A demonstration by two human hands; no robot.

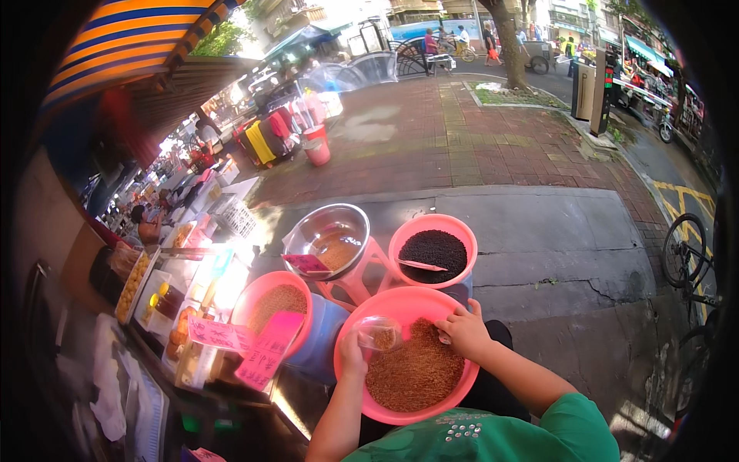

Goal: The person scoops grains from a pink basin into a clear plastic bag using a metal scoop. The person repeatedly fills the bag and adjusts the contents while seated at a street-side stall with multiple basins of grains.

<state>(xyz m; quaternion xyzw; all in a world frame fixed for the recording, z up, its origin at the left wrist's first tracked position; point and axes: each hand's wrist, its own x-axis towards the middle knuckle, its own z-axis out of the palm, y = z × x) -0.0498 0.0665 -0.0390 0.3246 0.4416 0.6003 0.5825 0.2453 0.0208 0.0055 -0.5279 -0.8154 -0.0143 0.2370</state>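
Note:
In my lap rests a large pink plastic basin [415,300] holding reddish-brown grain [415,369]. At its left rim, my left hand [351,353] grips a clear plastic cup or bag [378,334] with some of the same grain inside. My right hand [466,331] reaches over the right rim, its fingertips bent down by the grain and the thumb side low. Something small and pale shows at those fingertips; whether they hold it is unclear. The right index or another finger points upward, away from the grain.
Past the basin stand a pink basin of black beans [433,254], a steel bowl [352,222] on a pink stool [369,274] and a pink basin of tan grain [268,289]. Pink handwritten signs [268,352] overlap it. A food stall [190,312] lies left; a bicycle [687,254] stands right.

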